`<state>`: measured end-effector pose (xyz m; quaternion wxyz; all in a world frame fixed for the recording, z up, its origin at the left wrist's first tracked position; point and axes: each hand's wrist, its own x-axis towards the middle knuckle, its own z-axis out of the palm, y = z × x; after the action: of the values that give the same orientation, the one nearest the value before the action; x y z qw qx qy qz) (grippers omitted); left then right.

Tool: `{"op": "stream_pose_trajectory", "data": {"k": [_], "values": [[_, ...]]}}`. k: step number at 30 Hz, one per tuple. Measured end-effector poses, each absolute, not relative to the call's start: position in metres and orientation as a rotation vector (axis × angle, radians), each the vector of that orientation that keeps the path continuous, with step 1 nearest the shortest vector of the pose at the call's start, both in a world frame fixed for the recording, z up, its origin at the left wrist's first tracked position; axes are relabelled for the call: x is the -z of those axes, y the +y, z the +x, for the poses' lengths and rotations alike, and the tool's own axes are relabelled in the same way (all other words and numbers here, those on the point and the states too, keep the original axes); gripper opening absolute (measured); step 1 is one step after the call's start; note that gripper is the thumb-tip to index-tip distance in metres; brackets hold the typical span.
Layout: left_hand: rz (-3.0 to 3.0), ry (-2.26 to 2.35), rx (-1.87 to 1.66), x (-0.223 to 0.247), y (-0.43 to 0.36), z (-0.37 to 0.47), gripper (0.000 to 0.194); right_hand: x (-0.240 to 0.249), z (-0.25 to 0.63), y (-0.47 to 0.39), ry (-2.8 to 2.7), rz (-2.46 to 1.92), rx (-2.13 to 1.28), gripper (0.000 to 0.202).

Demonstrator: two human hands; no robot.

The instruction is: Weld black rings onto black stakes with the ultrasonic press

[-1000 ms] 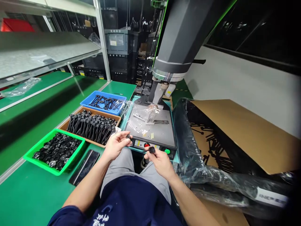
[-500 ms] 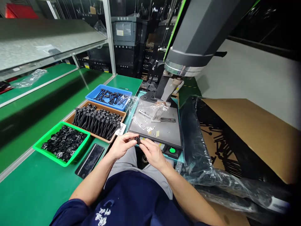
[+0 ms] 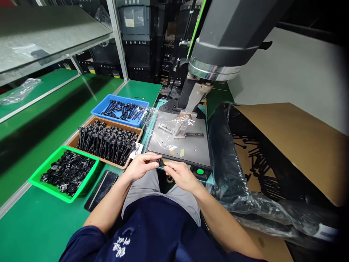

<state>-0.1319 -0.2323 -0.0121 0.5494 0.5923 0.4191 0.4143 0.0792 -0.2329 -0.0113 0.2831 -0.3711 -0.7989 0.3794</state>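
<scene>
A small black part [image 3: 160, 162] is pinched between my two hands, above my lap and just in front of the machine's base plate [image 3: 188, 150]. My left hand [image 3: 142, 166] grips it from the left with thumb and fingers. From the right, the thumb and fingertips of my right hand [image 3: 181, 175] close on the same part. Its exact shape is mostly covered by my fingers. To the left stand a green tray [image 3: 65, 198] of small black fittings, a brown tray [image 3: 71, 143] of black ribbed stems with round heads, and a blue tray [image 3: 94, 111] of black rods.
The press-like machine head [image 3: 215, 54] overhangs the plate, with a plastic-wrapped fixture [image 3: 181, 128] below it. A green button [image 3: 200, 171] sits at the front. A phone [image 3: 101, 190] lies by the green tray. An open carton [image 3: 294, 145] with black parts stands right.
The view has shifted a little, so the trays appear further left and the machine head lower. Both hands stay together on the small black part.
</scene>
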Motion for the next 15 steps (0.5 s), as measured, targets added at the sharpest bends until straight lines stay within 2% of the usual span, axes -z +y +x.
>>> {"op": "stream_pose_trajectory", "data": {"k": [7,11,15], "values": [[1.316,0.964,-0.907,0.027,-0.220,-0.112,0.043,0.023,0.084,-0.226,-1.965,-1.077,-0.996,0.026],[1.486,1.013,-0.975,0.033,-0.213,-0.099,0.046,0.039,0.083,-0.221,-1.654,-1.127,-1.321,0.031],[1.686,1.046,-1.052,0.036,-0.203,-0.088,0.040,0.049,0.080,-0.215,-1.347,-1.047,-1.566,0.036]]}}
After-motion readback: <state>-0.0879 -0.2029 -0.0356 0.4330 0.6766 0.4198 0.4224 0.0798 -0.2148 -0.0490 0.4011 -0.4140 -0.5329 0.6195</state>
